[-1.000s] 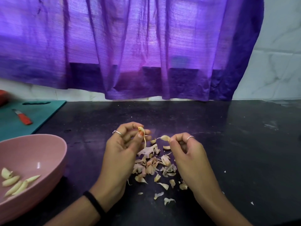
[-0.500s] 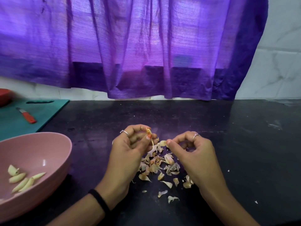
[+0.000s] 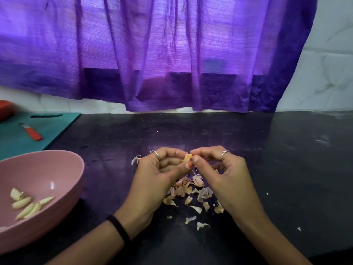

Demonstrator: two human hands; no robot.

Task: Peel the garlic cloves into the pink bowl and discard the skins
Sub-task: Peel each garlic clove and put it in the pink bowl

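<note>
Pink plastic bowl [image 3: 57, 169] sits at the near left of the black countertop [image 3: 277, 178], with several peeled garlic cloves [image 3: 28, 205] lying pale along its inner wall. Right of it, near the middle of the counter, both hands meet above a loose pile of papery garlic skins [image 3: 191, 192]. The left hand [image 3: 158, 180] has its fingers curled and its thumb, with an orange-painted nail, pressed up against a small garlic clove [image 3: 188, 157], which it pinches between thumb and fingertips. The right hand [image 3: 223, 178] comes in from the other side, thumb and forefinger closed together on the same clove at its right edge, the remaining fingers curled loosely underneath. Each hand wears a ring, and a black band circles the left wrist. One curl of skin [image 3: 135, 159] lies just left of the left hand, apart from the pile. At the far left a teal cutting board [image 3: 57, 127] lies on the counter with a small red-handled knife [image 3: 31, 131] on it. Behind everything hangs a purple curtain [image 3: 152, 54] against a white tiled wall [image 3: 324, 73].
</note>
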